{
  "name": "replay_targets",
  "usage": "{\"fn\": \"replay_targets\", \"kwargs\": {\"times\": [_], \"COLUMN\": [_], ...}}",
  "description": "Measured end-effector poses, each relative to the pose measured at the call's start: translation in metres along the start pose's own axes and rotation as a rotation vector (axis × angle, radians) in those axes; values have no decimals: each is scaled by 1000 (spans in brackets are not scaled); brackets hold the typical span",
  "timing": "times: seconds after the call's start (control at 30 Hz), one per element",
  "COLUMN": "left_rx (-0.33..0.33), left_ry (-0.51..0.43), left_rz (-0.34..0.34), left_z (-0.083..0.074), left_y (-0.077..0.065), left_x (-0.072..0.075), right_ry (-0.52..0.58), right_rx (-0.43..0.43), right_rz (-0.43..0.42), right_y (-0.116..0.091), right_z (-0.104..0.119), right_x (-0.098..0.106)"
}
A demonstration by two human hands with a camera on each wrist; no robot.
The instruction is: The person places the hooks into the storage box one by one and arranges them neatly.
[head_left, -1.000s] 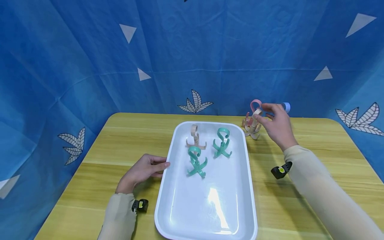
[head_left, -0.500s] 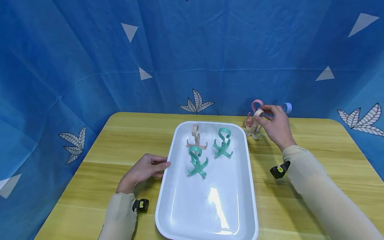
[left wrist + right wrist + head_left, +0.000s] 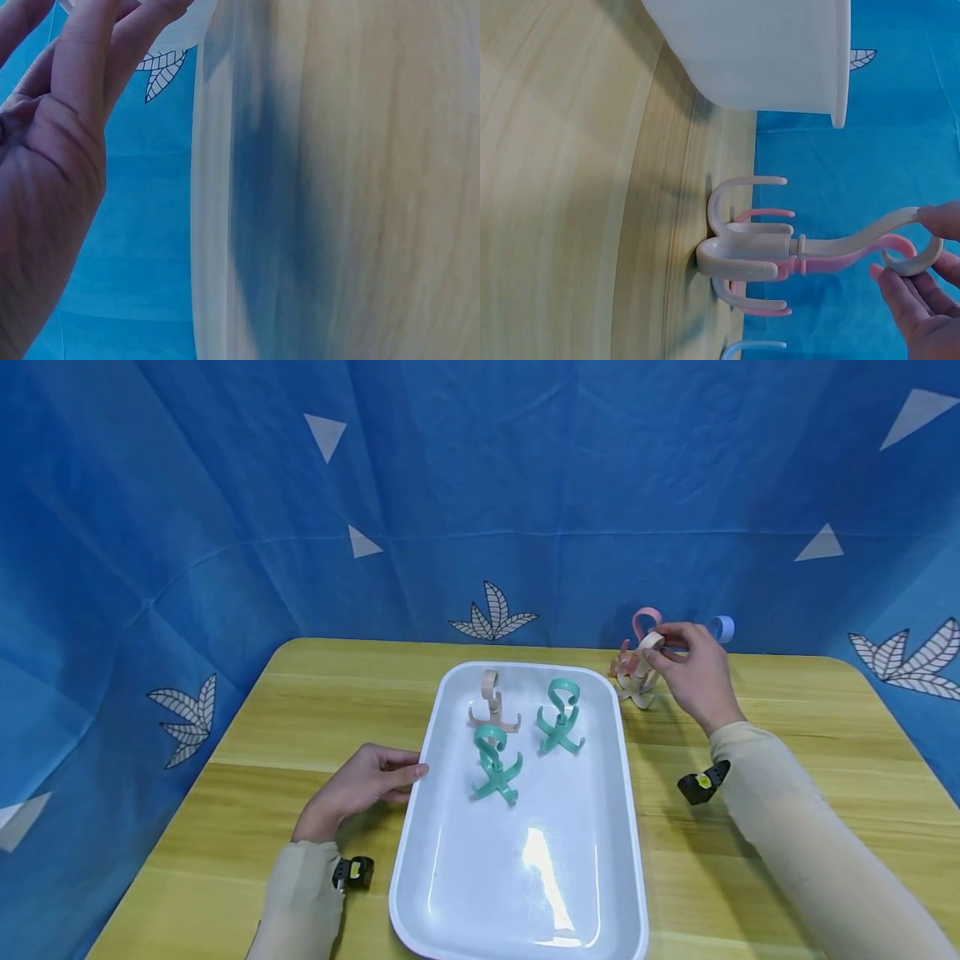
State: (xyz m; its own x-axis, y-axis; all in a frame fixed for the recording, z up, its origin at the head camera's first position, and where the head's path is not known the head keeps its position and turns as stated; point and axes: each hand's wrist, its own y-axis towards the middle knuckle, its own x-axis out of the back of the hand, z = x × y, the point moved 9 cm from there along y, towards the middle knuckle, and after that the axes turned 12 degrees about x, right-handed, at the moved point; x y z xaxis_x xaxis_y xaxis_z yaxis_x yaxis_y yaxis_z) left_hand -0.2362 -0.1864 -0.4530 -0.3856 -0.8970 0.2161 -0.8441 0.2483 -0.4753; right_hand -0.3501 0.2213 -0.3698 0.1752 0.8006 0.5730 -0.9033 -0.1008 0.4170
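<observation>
My right hand (image 3: 697, 677) pinches the looped top of a beige four-claw hanging hook (image 3: 742, 247) between thumb and fingers. In the right wrist view the hook's base is close over the table. A pink hook (image 3: 840, 264) stands right behind it, partly covered by it. At the left side of a white tray (image 3: 517, 877), my left hand (image 3: 363, 789) grips the rim, thumb on top and the other fingers outside. Inside the tray's far half stand another beige hook (image 3: 489, 697), a green hook (image 3: 558, 727) and a second green hook (image 3: 495, 772).
A blue hook (image 3: 722, 628) is behind my right hand, mostly hidden; one of its claws shows in the right wrist view. The wooden table (image 3: 810, 760) ends at a blue patterned curtain (image 3: 600, 460) along the back and sides.
Both hands keep their holds, on the tray rim and on the beige hook. The whole head view has shifted slightly; the hooks in the tray have not moved.
</observation>
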Motion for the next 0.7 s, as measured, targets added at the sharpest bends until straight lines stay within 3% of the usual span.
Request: {"fn": "replay_targets", "kwargs": {"times": [0.5,0.7], "left_rx": [9,1], "left_ry": [14,10], "left_rz": [6,11], "left_z": [1,1], "left_y": [2,0], "left_x": [-3,0], "right_ry": [11,13], "right_rx": [-1,4], "right_rz": [21,7], "right_y": [-8,-11], "right_z": [3,14], "right_x": [13,22]}}
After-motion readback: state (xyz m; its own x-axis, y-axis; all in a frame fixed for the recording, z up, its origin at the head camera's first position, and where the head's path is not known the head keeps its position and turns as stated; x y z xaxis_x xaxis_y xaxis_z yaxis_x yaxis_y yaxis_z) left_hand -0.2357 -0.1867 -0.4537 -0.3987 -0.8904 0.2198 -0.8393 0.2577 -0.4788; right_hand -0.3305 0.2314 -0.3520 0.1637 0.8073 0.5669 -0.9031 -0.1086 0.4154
